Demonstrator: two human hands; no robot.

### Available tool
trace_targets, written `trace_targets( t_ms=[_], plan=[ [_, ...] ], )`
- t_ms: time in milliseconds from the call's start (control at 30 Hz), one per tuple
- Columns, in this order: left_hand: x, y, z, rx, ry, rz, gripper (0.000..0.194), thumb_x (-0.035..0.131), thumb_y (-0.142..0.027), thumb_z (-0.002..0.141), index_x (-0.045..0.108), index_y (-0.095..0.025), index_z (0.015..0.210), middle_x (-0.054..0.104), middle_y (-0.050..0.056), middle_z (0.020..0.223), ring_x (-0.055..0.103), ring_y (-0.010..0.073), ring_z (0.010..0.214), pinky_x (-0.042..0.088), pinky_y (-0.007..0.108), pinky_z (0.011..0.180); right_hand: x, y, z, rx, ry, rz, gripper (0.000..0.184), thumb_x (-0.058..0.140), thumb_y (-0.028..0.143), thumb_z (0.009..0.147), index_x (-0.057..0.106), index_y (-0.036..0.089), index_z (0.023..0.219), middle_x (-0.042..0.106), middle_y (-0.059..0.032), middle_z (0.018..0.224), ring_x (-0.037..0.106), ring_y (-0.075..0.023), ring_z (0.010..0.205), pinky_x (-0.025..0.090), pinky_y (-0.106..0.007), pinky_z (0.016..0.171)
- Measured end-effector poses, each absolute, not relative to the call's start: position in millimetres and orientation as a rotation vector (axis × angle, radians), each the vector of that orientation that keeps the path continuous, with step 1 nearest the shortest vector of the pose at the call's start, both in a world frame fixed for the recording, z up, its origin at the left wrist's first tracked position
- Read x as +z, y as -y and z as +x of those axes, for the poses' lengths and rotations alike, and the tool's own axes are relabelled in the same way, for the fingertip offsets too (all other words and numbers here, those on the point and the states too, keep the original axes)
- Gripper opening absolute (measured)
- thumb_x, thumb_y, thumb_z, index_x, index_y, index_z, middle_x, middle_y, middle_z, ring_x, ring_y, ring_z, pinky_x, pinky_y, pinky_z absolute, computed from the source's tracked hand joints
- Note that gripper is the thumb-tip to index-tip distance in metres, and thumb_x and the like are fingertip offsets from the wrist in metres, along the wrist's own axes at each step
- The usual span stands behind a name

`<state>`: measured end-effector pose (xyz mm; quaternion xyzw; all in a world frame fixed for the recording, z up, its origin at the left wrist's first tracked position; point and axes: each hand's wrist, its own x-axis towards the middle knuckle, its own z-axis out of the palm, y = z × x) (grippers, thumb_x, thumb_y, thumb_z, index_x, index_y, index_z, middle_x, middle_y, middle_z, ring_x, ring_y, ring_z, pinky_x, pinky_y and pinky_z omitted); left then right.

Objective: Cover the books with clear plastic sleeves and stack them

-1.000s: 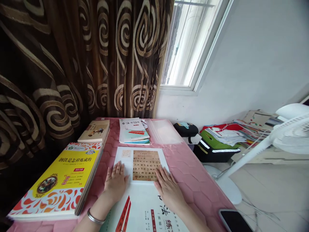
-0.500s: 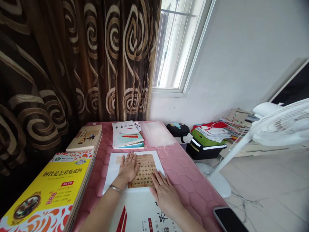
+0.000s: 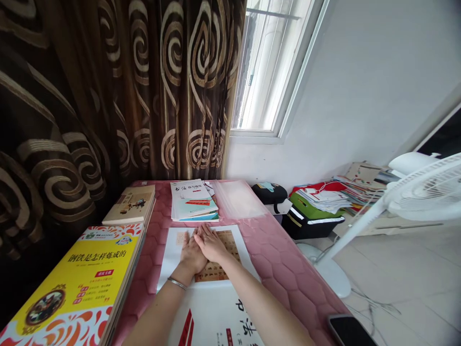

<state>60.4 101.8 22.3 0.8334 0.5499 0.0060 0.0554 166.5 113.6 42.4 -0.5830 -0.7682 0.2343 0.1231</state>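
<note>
Left hand (image 3: 191, 257), right hand (image 3: 211, 244) lay flat, touching, on open book (image 3: 212, 275), near middle. Its near cover (image 3: 209, 312) showed 法. Yellow book (image 3: 90, 278) at left said 钢铁是怎样炼成的. Far booklet (image 3: 190, 197) said 书法练习指导.

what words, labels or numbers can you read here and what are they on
"钢铁是怎样炼成的": yellow book
"书法 练习指导": far booklet
"书法", rest cut off by the picture's edge: near cover
Too small or blurred: finer print on these, writing on the brown panel, lettering on the tan book
</note>
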Motion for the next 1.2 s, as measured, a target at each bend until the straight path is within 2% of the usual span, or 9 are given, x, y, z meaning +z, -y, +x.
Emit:
trace_targets(
  t_ms=[167,400,600,667,700,800,967,1100,1200],
  plan=[
    [28.3,-101.8,56.3,0.117,-1.779,2.432,0.063,0.02,-0.04,0.094,0.021,-0.016,0.153,0.017,0.006,0.16,0.013,0.0227,0.148,0.004,0.055,0.119,35.8,-107.8,205.9,0.48,2.27,-1.892,0.072,0.008,0.053,0.098,0.019,0.007,0.153,0.008,-0.0087,0.161,0.0,-0.0197,0.149,0.001,-0.04,0.12],
    [31.2,-106.3,9.1,0.108,-2.09,2.218,0.062,0.02,-0.039,0.094,0.022,-0.017,0.152,0.02,0.008,0.16,0.017,0.0267,0.147,0.004,0.063,0.116,32.1,-103.0,252.1,0.333,2.15,-2.147,0.073,0.01,0.051,0.099,0.019,0.003,0.152,0.014,-0.0111,0.161,0.008,-0.0206,0.149,0.006,-0.036,0.12],
    [43.1,-97.0,10.0,0.035,-2.486,1.985,0.061,0.023,-0.032,0.094,0.033,-0.006,0.147,0.027,0.021,0.156,0.012,0.0385,0.147,-0.004,0.069,0.112,29.1,-102.7,254.7,0.307,2.172,-2.135,0.073,0.01,0.051,0.099,0.018,0.002,0.152,0.015,-0.012,0.16,0.009,-0.0211,0.149,0.005,-0.036,0.12],
    [45.3,-93.2,31.1,0.052,-2.37,2.107,0.058,0.027,-0.021,0.091,0.036,-0.005,0.146,0.027,0.021,0.156,0.008,0.0381,0.147,-0.007,0.069,0.111,28.1,-102.6,253.4,0.298,2.174,-2.143,0.073,0.011,0.051,0.099,0.019,0.002,0.152,0.015,-0.0123,0.16,0.009,-0.0207,0.149,0.005,-0.035,0.119],
    [45.0,-92.3,42.9,0.074,-2.249,2.21,0.059,0.026,-0.018,0.09,0.034,-0.008,0.148,0.024,0.017,0.158,0.008,0.0335,0.148,-0.006,0.064,0.114,27.5,-102.6,252.9,0.292,2.174,-2.15,0.072,0.011,0.051,0.099,0.019,0.002,0.152,0.015,-0.0125,0.16,0.008,-0.0204,0.149,0.004,-0.035,0.119],
    [39.5,-94.6,70.9,0.123,-1.806,2.423,0.06,0.025,-0.028,0.093,0.025,-0.015,0.152,0.019,0.008,0.16,0.011,0.0255,0.149,0.001,0.057,0.118,25.5,-103.5,253.8,0.293,2.183,-2.155,0.072,0.011,0.05,0.099,0.018,0.001,0.152,0.015,-0.0126,0.16,0.008,-0.0198,0.149,0.004,-0.034,0.119],
    [27.3,-105.8,74.5,0.14,-1.702,2.414,0.066,0.02,-0.045,0.094,0.016,-0.015,0.153,0.012,0.006,0.161,0.011,0.0239,0.149,0.001,0.057,0.118,24.8,-106.2,256.9,0.305,2.198,-2.154,0.072,0.011,0.05,0.099,0.016,0.002,0.152,0.013,-0.0132,0.161,0.007,-0.0197,0.149,0.004,-0.034,0.119],
    [22.9,-109.1,68.1,0.156,-1.721,2.424,0.067,0.02,-0.045,0.094,0.014,-0.017,0.154,0.013,0.006,0.161,0.007,0.0239,0.149,-0.002,0.057,0.118,33.1,-104.8,233.5,0.3,2.195,-2.157,0.077,0.013,0.055,0.098,0.021,-0.001,0.151,0.017,-0.018,0.159,0.006,-0.0259,0.149,0.001,-0.042,0.119],
    [22.6,-109.1,68.1,0.084,-1.719,2.439,0.067,0.027,-0.042,0.092,0.013,-0.019,0.154,0.011,0.007,0.162,0.005,0.0259,0.149,-0.002,0.058,0.117,40.4,-102.3,200.0,0.47,2.283,-1.87,0.08,0.008,0.06,0.096,0.021,0.005,0.152,0.015,-0.013,0.16,0.005,-0.0229,0.149,0.002,-0.041,0.119]
  ],
)
